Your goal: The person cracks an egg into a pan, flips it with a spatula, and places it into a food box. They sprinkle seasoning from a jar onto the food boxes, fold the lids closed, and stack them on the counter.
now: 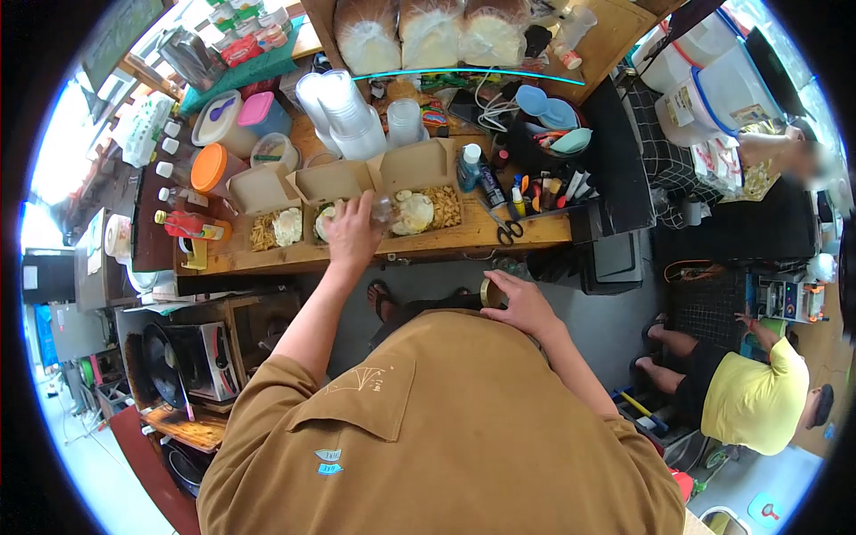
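Observation:
My left hand is over the middle one of three open cardboard food boxes, fingers bent downward. A small clear container, blurred, is at its fingertips. In the left box are a fried egg and pale chopped food. The right box holds another egg on similar food. The hand partly covers the egg in the middle box. Close to my body, below the table edge, my right hand grips a gold-coloured round lid by its rim.
Scissors lie at the table's front right, by bottles and a utensil tray. Stacked plastic cups and an orange-lidded tub stand behind the boxes. Bagged bread fills a shelf. A person in a yellow shirt is at right.

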`<state>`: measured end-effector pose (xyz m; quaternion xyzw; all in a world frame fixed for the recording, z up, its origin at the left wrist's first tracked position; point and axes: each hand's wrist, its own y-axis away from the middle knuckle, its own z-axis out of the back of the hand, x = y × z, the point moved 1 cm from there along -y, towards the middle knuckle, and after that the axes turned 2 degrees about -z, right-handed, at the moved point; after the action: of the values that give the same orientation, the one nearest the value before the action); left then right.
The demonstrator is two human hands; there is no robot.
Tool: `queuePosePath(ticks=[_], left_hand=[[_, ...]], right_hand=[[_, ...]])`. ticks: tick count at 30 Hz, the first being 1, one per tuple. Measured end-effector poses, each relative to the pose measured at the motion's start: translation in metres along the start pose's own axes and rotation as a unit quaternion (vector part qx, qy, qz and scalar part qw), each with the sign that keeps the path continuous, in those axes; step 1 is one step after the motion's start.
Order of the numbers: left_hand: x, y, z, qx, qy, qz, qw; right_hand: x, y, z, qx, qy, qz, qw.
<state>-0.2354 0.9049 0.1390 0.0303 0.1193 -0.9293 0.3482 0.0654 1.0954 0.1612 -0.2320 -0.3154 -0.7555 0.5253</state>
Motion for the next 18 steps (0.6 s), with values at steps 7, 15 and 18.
queuePosePath(ticks=[7, 15, 18], left_hand=[[-0.043, -0.027, -0.008, -0.001, -0.013, 0.001, 1.000], [-0.051, -0.024, -0.011, -0.008, 0.022, 0.026, 0.999], [-0.053, -0.022, -0.008, 0.000, 0.002, 0.007, 1.000]], right_hand=[[-0.015, 0.005, 0.017, 0.011, -0.005, -0.019, 1.000], [-0.036, 0.011, 0.025, -0.009, -0.005, -0.002, 1.000], [-0.039, 0.008, 0.027, -0.009, 0.000, 0.013, 1.000]])
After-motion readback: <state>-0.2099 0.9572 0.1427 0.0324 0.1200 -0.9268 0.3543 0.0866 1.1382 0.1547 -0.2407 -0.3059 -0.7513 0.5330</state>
